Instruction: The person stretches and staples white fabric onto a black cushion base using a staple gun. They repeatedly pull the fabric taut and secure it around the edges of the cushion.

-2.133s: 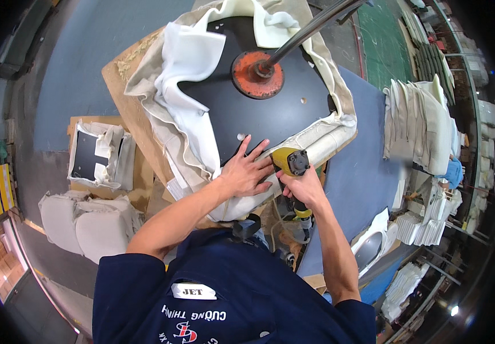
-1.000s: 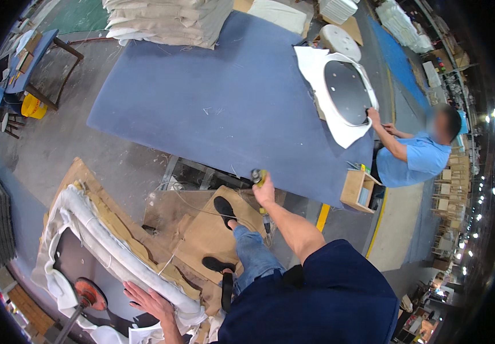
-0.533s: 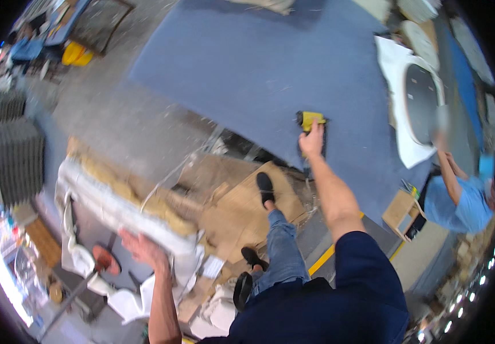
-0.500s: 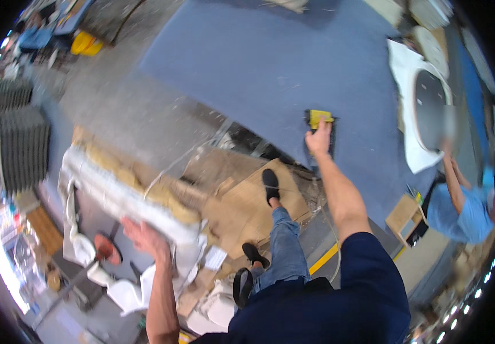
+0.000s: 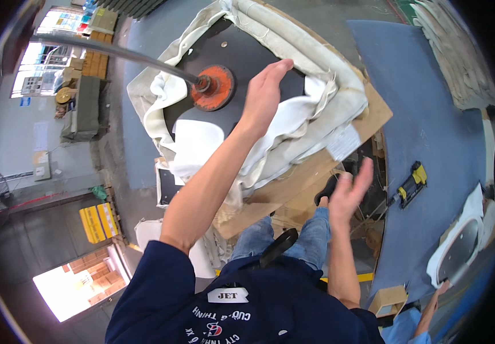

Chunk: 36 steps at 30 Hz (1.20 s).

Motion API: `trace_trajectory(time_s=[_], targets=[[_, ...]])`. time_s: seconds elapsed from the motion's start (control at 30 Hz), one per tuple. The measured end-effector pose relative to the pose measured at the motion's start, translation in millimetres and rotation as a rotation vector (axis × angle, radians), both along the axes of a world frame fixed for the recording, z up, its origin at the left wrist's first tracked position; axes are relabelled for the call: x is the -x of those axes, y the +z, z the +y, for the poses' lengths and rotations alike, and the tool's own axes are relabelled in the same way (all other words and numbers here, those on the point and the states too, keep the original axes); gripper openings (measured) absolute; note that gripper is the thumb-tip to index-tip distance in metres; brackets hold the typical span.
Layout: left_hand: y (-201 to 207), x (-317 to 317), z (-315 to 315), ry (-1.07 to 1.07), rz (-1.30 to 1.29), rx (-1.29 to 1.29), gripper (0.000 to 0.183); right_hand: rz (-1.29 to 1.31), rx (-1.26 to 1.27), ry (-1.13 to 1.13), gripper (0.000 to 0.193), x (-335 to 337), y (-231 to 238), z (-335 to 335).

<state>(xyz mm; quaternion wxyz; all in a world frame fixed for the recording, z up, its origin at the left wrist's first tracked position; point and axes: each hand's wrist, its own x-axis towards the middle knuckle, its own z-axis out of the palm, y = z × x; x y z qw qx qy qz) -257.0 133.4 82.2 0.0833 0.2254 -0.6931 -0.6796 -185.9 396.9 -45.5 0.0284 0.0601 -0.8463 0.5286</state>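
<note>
My left hand [image 5: 263, 92] is stretched out with flat, open fingers over a round black panel [image 5: 253, 57] wrapped in cream padded fabric [image 5: 310, 74]. An orange disc [image 5: 214, 87] on a grey pole sits at the panel's middle, just left of that hand. My right hand [image 5: 348, 192] hangs open in the air with fingers spread, holding nothing. A yellow and black power tool [image 5: 411, 183] lies on the blue table [image 5: 431, 114] to the right of it, apart from the hand.
The panel rests on a cardboard sheet [image 5: 327, 166]. Another fabric-edged panel [image 5: 459, 246] lies at the right, where another person's hand [image 5: 439, 286] reaches. A small cardboard box [image 5: 388, 299] stands below. Stacked cream covers [image 5: 459, 51] lie at the top right. My legs and shoes [image 5: 282, 243] are below.
My right hand has let go of the yellow tool, which now lies on the blue table. My view has swung back over the round panel and my left hand has reached across it.
</note>
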Motion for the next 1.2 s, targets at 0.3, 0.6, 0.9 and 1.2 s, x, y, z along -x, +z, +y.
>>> trace_trajectory(time_s=[0.3,0.6,0.9,1.2], targets=[[-6,-356,-67,-0.007,-0.149,-0.472,0.045,0.119,0.065,0.078,0.068,-65,-12,-170],[-87,-333,-46,-0.198,-0.403,-0.841,0.057,-0.585,0.177,0.034,0.061,-87,59,-116],[-106,-266,35,-0.243,-0.372,-1.065,0.062,-1.096,0.355,0.075,0.052,-92,79,-96],[-105,-223,70,-0.035,-0.511,-0.896,0.051,-1.137,0.076,0.156,0.058,-68,57,-71]])
